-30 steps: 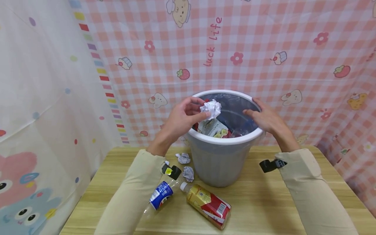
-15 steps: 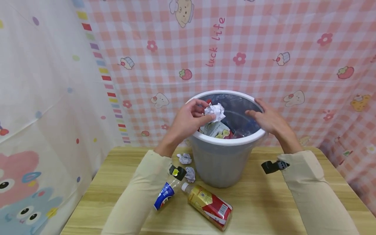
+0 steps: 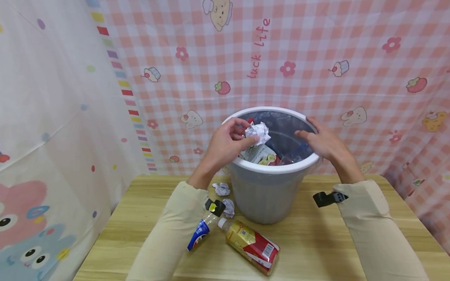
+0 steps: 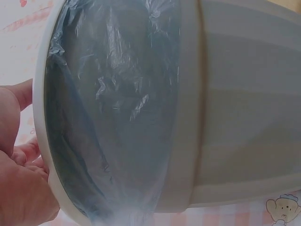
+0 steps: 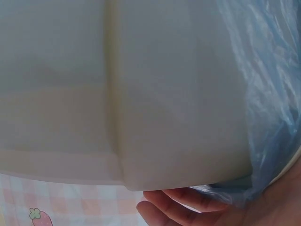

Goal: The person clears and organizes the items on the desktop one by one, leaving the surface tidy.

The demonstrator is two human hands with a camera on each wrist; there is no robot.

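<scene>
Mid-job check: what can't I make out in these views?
Clear bottle: lower end, head view, covered by the left sleeve.
Floor of the bin: head view, hidden by packaging and the front rim.
Red item: head view, mostly hidden by the left hand and paper ball.
Right hand: right wrist view, cut off by frame edges.

On your wood-grain table (image 3: 140,222), a grey bin (image 3: 265,199) stands near the far edge, two crumpled papers (image 3: 229,208) beside it toward the left edge. Closer to you lie a red-and-gold bottle (image 3: 253,246) and a blue-labelled bottle (image 3: 200,234).
</scene>
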